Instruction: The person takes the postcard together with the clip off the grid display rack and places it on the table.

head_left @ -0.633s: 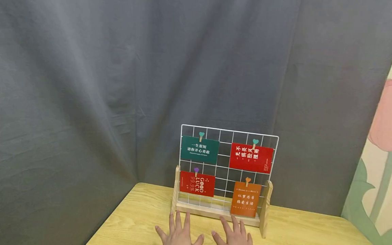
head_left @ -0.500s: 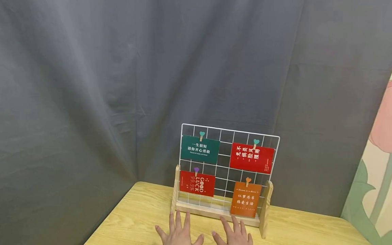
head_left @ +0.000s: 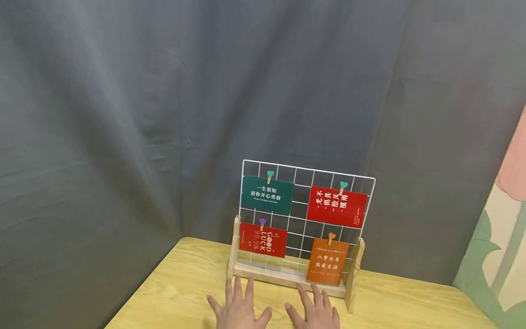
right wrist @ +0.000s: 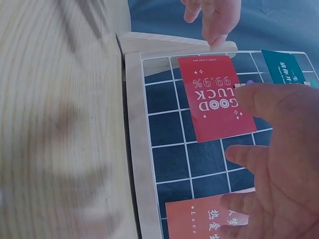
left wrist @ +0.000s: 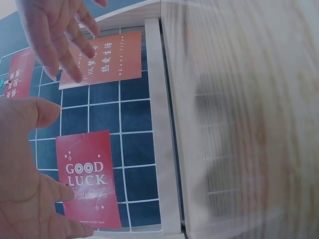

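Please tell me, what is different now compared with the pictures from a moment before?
Almost nothing: only the view shifted a little, so the grid stand sits slightly higher in the head picture. Left hand and right hand stay flat on the table, holding nothing. The four cards remain clipped.

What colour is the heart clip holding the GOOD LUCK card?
Purple: the heart clip tops the GOOD LUCK card, clearest in the head view.

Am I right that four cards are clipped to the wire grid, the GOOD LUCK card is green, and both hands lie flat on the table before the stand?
Not quite: the GOOD LUCK card is red, as the head view shows; the green card hangs above it. Four cards are clipped to the wire grid, and the left hand and right hand lie flat on the table.
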